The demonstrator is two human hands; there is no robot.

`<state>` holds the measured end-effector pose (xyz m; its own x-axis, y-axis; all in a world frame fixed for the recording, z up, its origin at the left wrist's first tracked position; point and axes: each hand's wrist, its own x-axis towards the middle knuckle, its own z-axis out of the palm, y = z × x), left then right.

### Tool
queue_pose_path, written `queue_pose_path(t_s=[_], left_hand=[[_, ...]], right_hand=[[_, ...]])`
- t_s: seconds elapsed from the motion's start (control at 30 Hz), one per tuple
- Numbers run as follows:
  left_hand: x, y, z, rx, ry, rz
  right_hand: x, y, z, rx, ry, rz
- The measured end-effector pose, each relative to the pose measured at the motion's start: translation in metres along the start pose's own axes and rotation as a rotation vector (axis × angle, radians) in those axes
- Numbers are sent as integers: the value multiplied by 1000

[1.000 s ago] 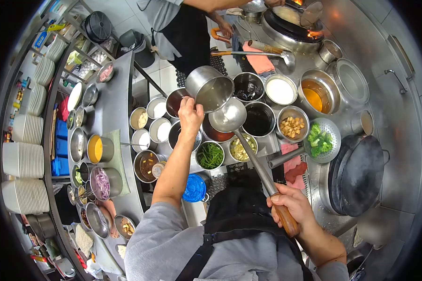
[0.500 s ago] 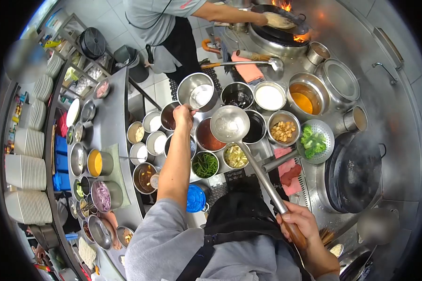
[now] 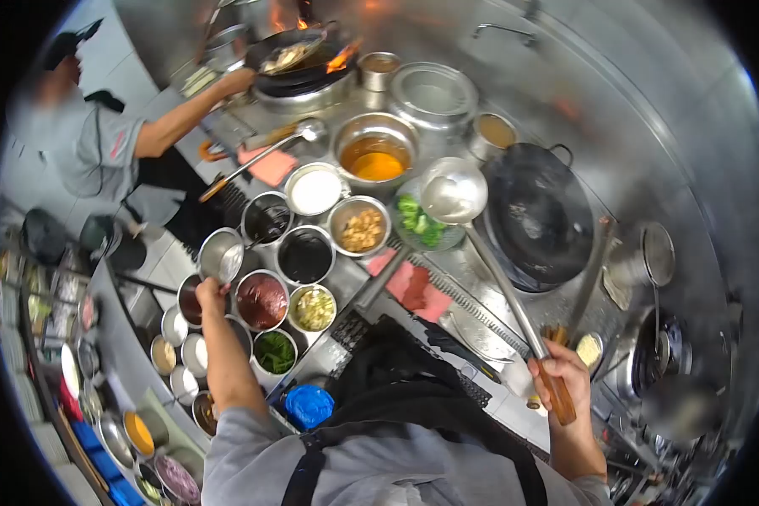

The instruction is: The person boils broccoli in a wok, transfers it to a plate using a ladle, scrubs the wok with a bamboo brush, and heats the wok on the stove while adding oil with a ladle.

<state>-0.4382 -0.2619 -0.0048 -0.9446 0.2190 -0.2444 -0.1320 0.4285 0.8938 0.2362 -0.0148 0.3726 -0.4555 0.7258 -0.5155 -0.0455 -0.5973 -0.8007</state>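
My left hand (image 3: 212,291) grips the rim of a small steel pot (image 3: 219,250), tilted above several sauce pots on the left; a pale, shiny patch shows inside it. In my right hand (image 3: 565,375) is the wooden handle of a long ladle (image 3: 514,295). The ladle's bowl hangs over the edge of a perforated strainer (image 3: 445,242) holding broccoli (image 3: 417,221) and hides part of it. Just right of the ladle bowl sits a dark wok (image 3: 535,215). Below the steel pot stands a pot of red sauce (image 3: 262,302).
A co-worker (image 3: 93,143) at the upper left reaches toward a flaming wok (image 3: 299,63). Pots of orange liquid (image 3: 375,160), white liquid (image 3: 314,189), dark sauce (image 3: 305,256) and brown chunks (image 3: 363,229) stand mid-counter. A second ladle (image 3: 261,156) lies near the co-worker.
My view has turned right. The ladle bowl has gone from above the sauce pots to the strainer beside the wok. The steel pot stays in my left hand, over the left-hand pots.
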Motion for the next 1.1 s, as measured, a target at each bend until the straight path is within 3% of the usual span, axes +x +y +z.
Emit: queue_pose_path(t_s=[0.1,0.2,0.27,0.37,0.4,0.43,0.5,0.57,0.6,0.67,0.7,0.8,0.87,0.9,0.97,1.1], left_hand=[[-9,19,8,535,-29,-83],[-10,26,18,779,-78,-92],[-10,27,20,868,-113,-81],[-18,25,7,1114,-259,107],[-24,24,1,1183,-305,215],[-36,28,-6,1116,-309,257],[-82,54,2,23,169,-196],[-122,54,3,-288,167,-30],[-142,64,5,-284,163,-25],[-182,99,10,-212,153,-1],[-200,113,14,-143,145,8],[-224,114,19,-51,95,88],[-229,92,19,8,75,93],[-247,112,24,-21,80,-4],[-263,112,22,8,56,-41],[-285,106,10,-41,56,-44]], right_hand=[[15,1,-27,-28,113,-110],[46,11,-61,-80,212,-133],[69,15,-80,-305,347,-95],[105,28,-117,-520,336,-165],[120,40,-137,-788,412,-223],[139,61,-157,-1067,517,-468],[145,36,-107,-1330,649,-448],[187,16,-91,-1324,642,-584],[218,1,-83,-1308,645,-717],[308,-37,-75,-1013,518,-719],[335,-69,-44,-660,360,-591],[442,-132,6,-98,118,-401],[492,-152,49,28,97,-310],[505,-155,68,137,74,-292],[519,-158,97,212,79,-347],[517,-166,111,292,32,-324]])
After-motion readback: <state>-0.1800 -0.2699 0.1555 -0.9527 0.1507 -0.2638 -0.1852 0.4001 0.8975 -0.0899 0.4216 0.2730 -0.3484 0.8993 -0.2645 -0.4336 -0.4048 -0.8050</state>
